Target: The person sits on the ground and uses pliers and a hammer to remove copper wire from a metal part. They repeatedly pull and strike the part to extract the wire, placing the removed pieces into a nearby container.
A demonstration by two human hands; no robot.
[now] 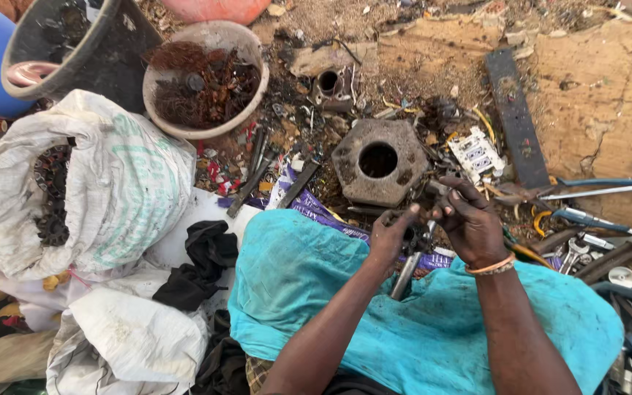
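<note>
Rust-brown wire scrap heaped in pale round bowl; dark metal rings packed in white woven sack; black bucket alongside, contents unclear. Left hand and right hand, each grip clamped on small dark metal part, over teal cloth, just beside hexagonal block.

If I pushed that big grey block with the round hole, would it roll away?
Probably not. The six-sided block lies flat on the scrap-strewn ground, so it would likely scrape rather than roll. It looks thick and solid, like stone or cast metal, so it is probably heavy and stiff, unlike the soft teal cloth nearby.
</note>
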